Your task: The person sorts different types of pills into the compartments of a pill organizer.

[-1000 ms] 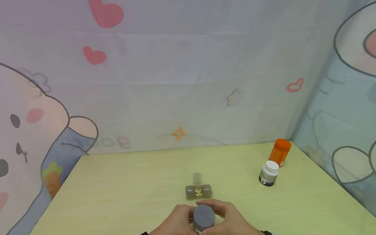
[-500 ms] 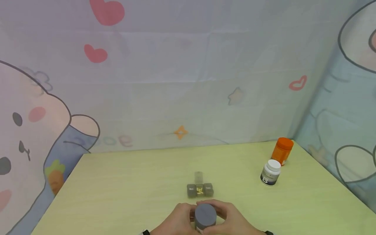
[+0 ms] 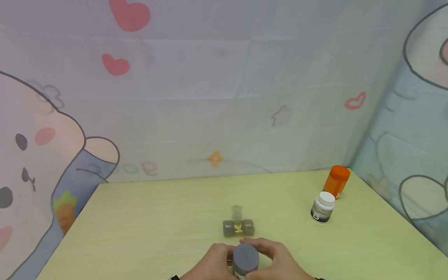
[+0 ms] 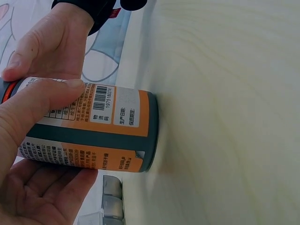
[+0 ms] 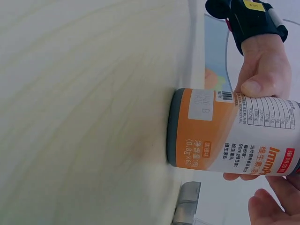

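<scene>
A supplement bottle with a grey lid (image 3: 245,256) stands on the table between both hands at the lower middle of the head view. Its orange, white and dark grey label (image 4: 93,124) faces up in the left wrist view. My left hand (image 3: 212,263) grips the body, thumb across the label and fingers on the opposite side. At the lid, my right hand (image 3: 277,261) has its thumb and fingers curled round the rim. Just beyond is a small grey pill organizer (image 3: 228,228); its middle compartment's lid (image 3: 237,212) is flipped back, showing several yellow tablets (image 3: 238,228).
To the right on the pale wooden table (image 3: 157,217) stand a white bottle (image 3: 322,208) with a dark lower band and, behind it, an orange bottle (image 3: 336,182). A cartoon-printed cloth (image 3: 196,97) hangs along the table's back edge and at the sides.
The right hand's fingers and thumb have shifted slightly to the right round the lid. The left hand keeps its grip, and the view has swayed a little.
</scene>
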The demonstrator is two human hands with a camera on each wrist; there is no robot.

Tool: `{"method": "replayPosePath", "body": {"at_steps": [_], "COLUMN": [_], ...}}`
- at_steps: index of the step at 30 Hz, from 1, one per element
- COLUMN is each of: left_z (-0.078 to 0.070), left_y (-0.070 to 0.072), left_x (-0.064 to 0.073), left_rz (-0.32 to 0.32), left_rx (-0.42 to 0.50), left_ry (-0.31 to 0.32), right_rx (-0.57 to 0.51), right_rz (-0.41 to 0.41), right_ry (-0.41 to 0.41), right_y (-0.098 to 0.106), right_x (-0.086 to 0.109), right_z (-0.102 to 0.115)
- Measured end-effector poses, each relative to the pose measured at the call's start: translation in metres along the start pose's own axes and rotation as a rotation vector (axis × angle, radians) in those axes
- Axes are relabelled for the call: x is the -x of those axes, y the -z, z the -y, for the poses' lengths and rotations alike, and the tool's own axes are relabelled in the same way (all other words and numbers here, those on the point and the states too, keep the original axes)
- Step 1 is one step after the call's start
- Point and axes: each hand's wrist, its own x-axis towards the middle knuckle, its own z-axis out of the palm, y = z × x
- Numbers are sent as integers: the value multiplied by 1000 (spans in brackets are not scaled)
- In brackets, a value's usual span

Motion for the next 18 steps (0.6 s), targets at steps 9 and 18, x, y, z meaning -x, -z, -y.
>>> {"method": "replayPosePath", "body": {"at_steps": [9,18], "left_z": [0,1], "left_y": [-3,-2], "left_x": [1,2], "left_rz": [-55,-78], "left_rx": [-65,-68], "left_ry": [-6,-30], "right_rx": [76,89], "right_rz": [-185,-203], "right_ry": [-110,-181], "right_y": [-13,-14], "right_x": [4,0], "right_z": [2,6]}}
